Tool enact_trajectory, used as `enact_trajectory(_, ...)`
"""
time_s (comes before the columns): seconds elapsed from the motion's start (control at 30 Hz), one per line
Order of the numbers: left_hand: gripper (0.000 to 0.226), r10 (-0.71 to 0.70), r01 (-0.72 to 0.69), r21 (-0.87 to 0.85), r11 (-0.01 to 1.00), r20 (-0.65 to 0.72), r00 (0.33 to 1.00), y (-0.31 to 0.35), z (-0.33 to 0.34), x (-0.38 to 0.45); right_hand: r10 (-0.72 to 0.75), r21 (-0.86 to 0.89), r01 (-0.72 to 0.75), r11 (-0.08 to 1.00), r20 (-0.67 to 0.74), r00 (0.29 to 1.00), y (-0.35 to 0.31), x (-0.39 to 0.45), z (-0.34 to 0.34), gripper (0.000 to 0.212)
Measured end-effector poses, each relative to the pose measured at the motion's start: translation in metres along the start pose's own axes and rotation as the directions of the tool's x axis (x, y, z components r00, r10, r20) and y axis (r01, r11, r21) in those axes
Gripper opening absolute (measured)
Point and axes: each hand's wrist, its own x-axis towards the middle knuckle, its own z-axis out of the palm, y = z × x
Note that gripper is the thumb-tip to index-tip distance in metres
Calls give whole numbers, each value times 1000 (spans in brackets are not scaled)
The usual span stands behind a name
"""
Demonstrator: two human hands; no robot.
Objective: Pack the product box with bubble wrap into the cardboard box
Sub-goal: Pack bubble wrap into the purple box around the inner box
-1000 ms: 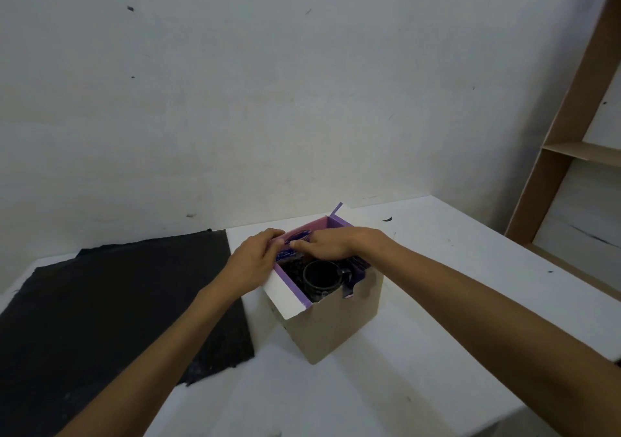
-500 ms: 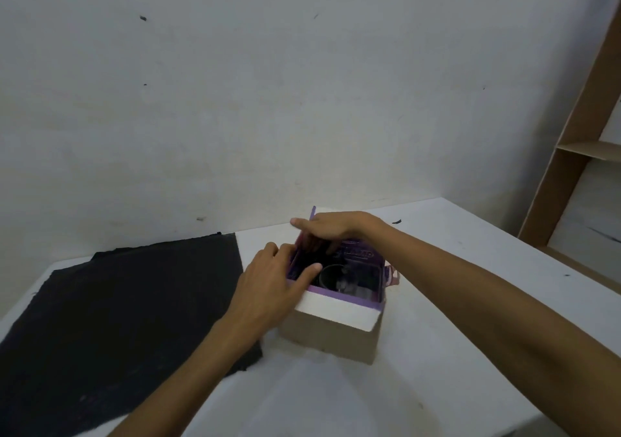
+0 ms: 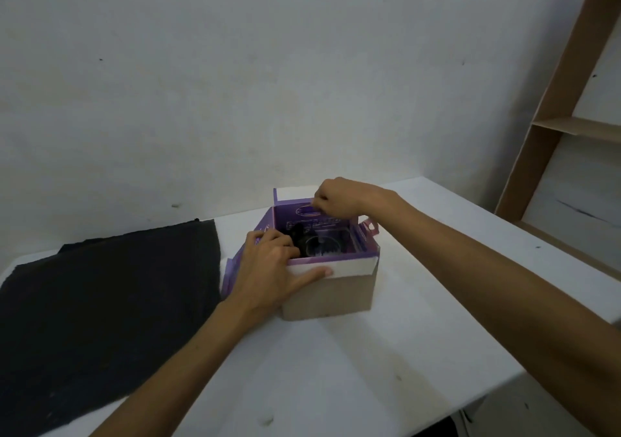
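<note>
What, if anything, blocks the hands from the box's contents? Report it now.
Nothing visible does. The box stands open on the table, flaps folded outward. The left hand grips the near-left rim, fingers curled inside; the right hand pinches the far purple flap. The dark item inside lies uncovered.

A white worktop [image 3: 336, 369] is seen across the lower part of the view, marked with a few small dark specks. A black mat [image 3: 100, 319] with a rough, frayed edge is laid flat over the worktop's left side, reaching the far edge. A pale wall [image 3: 268, 83] stands behind the worktop, scuffed and dotted with small dark marks. At the right, a brown wooden shelving unit [image 3: 551, 117] is seen against the wall, its upright slanted in the wide view, with 1 shelf board [image 3: 578, 129] in view and pale panels behind it.
</note>
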Motion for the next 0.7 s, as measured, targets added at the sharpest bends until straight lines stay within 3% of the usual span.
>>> enact_trajectory(0.07, 76, -50, 50, -12, 999, 8, 999, 7, 5, 6, 18, -7, -18, 1000, 3, 1000, 6, -2, 1, 30)
enact_trajectory(0.17, 64, -79, 83, -191, 978, 26, 997, 10, 3, 10, 14, -9, -14, 1000, -19, 1000, 6, -12, 3, 23)
enact_trajectory(0.27, 49, -126, 84, -405, 910, -80, 989, -5, -9, -1, -35, -16, 33, 999, -110, 993, -12, -20, 5, 24)
enact_trajectory(0.33, 45, -170, 86, -440, 894, -154, 973, -25, -20, -15, -99, -26, 96, 995, -192, 976, -37, -26, 7, 25)
enact_trajectory(0.43, 36, -240, 192, -371, 909, -88, 967, -60, -40, -50, -215, -8, 221, 975, -266, 940, -86, -29, 17, 24)
enact_trajectory(0.53, 25, -297, 305, -215, 928, 65, 952, -93, -60, -96, -320, 57, 341, 938, -226, 920, -130, -28, 51, 21)
enact_trajectory(0.63, 49, -361, 388, -100, 916, 213, 908, -115, -84, -142, -389, 3, 390, 921, -61, 919, -159, -26, 98, 20)
enact_trajectory(0.7, 67, -365, 383, -11, 924, 283, 887, -123, -97, -165, -461, -99, 466, 879, 73, 885, -167, -28, 124, 31)
